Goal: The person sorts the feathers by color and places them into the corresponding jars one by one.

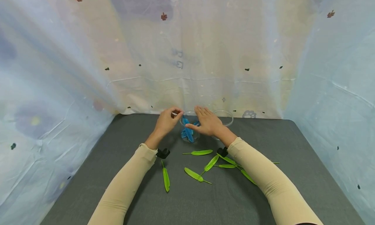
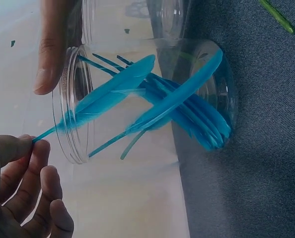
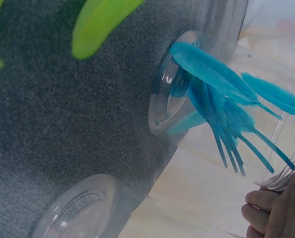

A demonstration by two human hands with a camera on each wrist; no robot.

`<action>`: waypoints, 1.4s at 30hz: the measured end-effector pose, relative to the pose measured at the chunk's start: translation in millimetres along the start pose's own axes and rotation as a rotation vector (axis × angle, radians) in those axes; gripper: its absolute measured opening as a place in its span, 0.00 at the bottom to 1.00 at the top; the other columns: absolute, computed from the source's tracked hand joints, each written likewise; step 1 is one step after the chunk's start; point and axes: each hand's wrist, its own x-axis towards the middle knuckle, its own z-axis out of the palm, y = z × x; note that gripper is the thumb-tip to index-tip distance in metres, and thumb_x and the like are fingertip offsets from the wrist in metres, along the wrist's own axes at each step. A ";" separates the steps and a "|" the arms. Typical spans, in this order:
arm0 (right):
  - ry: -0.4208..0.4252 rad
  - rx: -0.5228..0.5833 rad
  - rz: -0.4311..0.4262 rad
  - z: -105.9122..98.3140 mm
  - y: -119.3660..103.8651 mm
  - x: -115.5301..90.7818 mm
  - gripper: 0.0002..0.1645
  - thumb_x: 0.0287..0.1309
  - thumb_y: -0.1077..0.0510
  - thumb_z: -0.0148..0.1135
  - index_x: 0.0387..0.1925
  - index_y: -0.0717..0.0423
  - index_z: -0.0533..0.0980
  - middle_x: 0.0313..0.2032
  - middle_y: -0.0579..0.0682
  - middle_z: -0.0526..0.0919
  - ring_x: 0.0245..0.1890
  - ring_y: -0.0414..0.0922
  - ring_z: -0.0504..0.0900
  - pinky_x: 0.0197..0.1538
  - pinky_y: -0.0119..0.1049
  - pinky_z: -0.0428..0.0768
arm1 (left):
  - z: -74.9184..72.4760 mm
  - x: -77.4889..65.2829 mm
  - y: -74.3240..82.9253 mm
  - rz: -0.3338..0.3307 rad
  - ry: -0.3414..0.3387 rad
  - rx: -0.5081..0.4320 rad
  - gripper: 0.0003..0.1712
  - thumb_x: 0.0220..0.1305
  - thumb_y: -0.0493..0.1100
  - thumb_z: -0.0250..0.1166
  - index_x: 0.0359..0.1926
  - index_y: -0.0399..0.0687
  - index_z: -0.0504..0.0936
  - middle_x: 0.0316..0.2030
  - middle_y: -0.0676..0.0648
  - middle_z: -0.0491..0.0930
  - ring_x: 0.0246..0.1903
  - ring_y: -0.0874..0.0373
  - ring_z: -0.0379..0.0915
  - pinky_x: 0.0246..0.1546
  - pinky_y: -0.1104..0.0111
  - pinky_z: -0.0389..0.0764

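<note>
A clear jar (image 1: 187, 138) holding several blue feathers (image 2: 187, 111) stands near the table's back edge. My left hand (image 1: 168, 121) pinches the quill of a blue feather (image 2: 105, 101) between thumb and index finger. That feather's vane reaches through the mouth into the jar, while the other left fingers bend loosely. My right hand (image 1: 208, 121) lies at the jar's rim (image 2: 70, 106) from the right. Its fingers stretch straight toward the back, and the thumb (image 2: 50, 59) extends to the left close by the rim.
A second clear jar (image 1: 227, 124) stands to the right, partly behind my right hand. Several green feathers (image 1: 202, 152) lie scattered on the dark grey table (image 1: 187, 202) in front of the jars, some beside my right forearm. A patterned curtain (image 1: 187, 56) hangs behind.
</note>
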 end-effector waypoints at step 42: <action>0.014 0.014 0.004 0.7 0.1 0.7 0.66 0.73 0.18 0.44 0.87 0.62 0.42 0.86 0.58 0.44 0.86 0.53 0.44 0.88 0.49 0.39 | -19.8 -13.5 -7.0 -0.066 -0.014 0.071 0.11 0.78 0.53 0.68 0.51 0.54 0.88 0.46 0.49 0.87 0.40 0.52 0.82 0.35 0.56 0.84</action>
